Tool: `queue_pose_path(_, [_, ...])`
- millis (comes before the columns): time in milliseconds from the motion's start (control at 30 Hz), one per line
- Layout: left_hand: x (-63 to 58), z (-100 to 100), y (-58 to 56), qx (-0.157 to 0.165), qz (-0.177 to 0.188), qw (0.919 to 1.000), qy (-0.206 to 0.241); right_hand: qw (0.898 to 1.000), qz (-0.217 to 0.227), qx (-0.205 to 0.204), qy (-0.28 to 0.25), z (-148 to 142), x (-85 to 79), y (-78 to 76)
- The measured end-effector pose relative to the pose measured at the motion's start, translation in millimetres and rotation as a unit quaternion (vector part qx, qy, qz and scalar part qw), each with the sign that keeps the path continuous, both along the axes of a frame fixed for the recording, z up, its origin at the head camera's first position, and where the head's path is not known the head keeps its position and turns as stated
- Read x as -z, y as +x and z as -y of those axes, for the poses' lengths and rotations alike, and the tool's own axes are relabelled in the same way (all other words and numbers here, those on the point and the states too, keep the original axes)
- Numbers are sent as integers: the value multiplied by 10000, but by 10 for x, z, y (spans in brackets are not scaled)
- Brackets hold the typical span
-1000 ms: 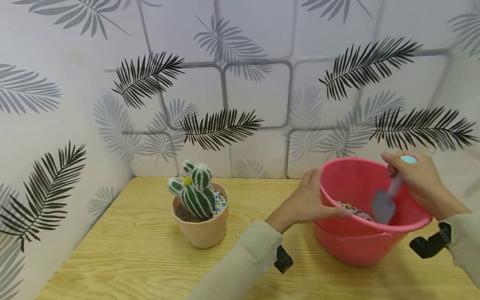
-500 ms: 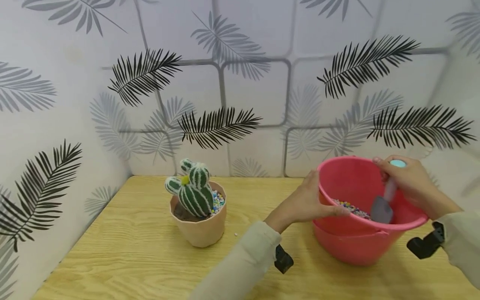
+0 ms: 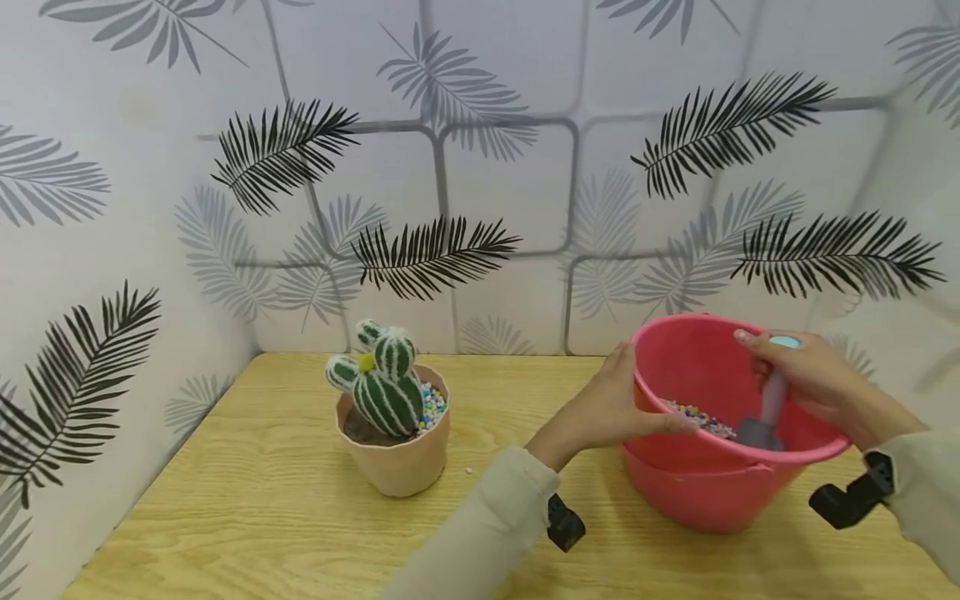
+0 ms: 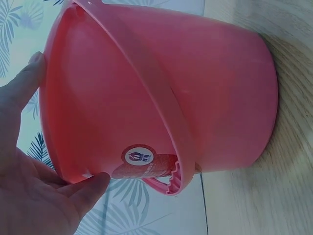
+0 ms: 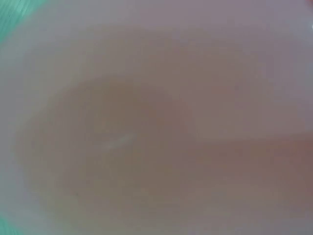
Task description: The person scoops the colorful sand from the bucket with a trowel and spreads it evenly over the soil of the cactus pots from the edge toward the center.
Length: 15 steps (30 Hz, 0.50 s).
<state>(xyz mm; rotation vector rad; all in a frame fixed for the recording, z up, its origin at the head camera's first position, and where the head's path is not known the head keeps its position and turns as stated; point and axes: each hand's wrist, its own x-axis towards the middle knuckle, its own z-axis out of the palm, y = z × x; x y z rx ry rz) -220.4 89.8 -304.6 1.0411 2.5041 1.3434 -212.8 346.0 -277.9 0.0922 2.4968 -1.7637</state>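
A pink bucket (image 3: pixel 690 496) stands on the right of the table, tilted a little, with small multicoloured beads (image 3: pixel 701 418) inside. My left hand (image 3: pixel 588 417) grips its left rim, thumb along the near edge; the left wrist view shows the bucket's side, handle (image 4: pixel 168 112) and round sticker (image 4: pixel 138 156). In my right hand (image 3: pixel 813 375) is a small trowel (image 3: pixel 774 400), held by its grey handle with a light blue end. Its grey blade points down inside the bucket, the tip hidden behind the near rim. The right wrist view is a pinkish blur.
A peach pot (image 3: pixel 397 467) holds a knitted cactus (image 3: pixel 386 400), brown soil and some beads (image 3: pixel 432 406) on one side. One loose bead (image 3: pixel 468 471) lies on the wooden table (image 3: pixel 262 500). Leaf-patterned walls (image 3: pixel 510 183) rise behind and at the left.
My right hand has moved left with the trowel, whose handle now stands more upright and whose blade sits lower in the bucket. My left hand keeps its hold on the rim.
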Motion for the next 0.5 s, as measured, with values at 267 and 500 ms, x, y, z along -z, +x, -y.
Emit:
queue_pose_path(267, [2,6,-24,35,-54,9999,100,9994,-128,-283,143,275,-28,77])
queue_pose_path(500, [12,-40,-39,132,-93,9995,272,9977,-386,-338,-435,332,-19,125])
